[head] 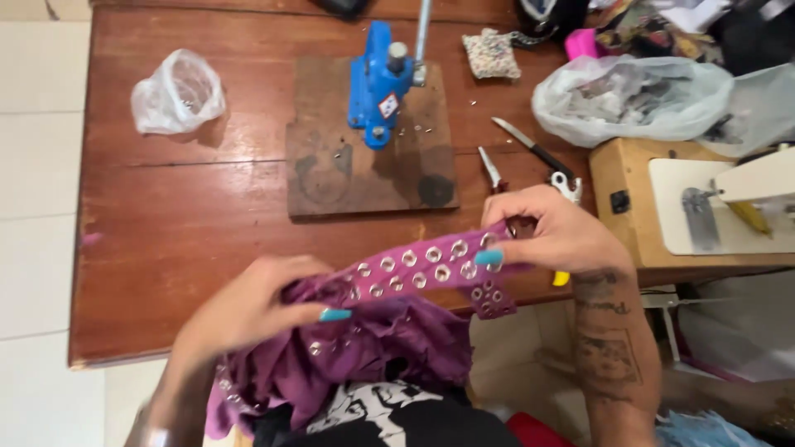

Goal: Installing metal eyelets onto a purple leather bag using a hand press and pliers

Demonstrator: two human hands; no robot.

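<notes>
A purple fabric piece (373, 343) with rows of silver metal eyelets lies bunched in my lap, one strip (418, 269) of it stretched out over the table's front edge. My left hand (248, 306) grips the bunched end of the fabric, thumb on top. My right hand (551, 236) pinches the far end of the eyelet strip between thumb and fingers. Both thumbs have turquoise nails.
A blue hand press (379, 83) stands on a wooden board (368, 165) on the brown table (182, 223). A clear bag (178, 93) lies at left, scissors and pliers (530, 157) at right, a large plastic bag (629, 98) and a sewing machine (729, 203) further right.
</notes>
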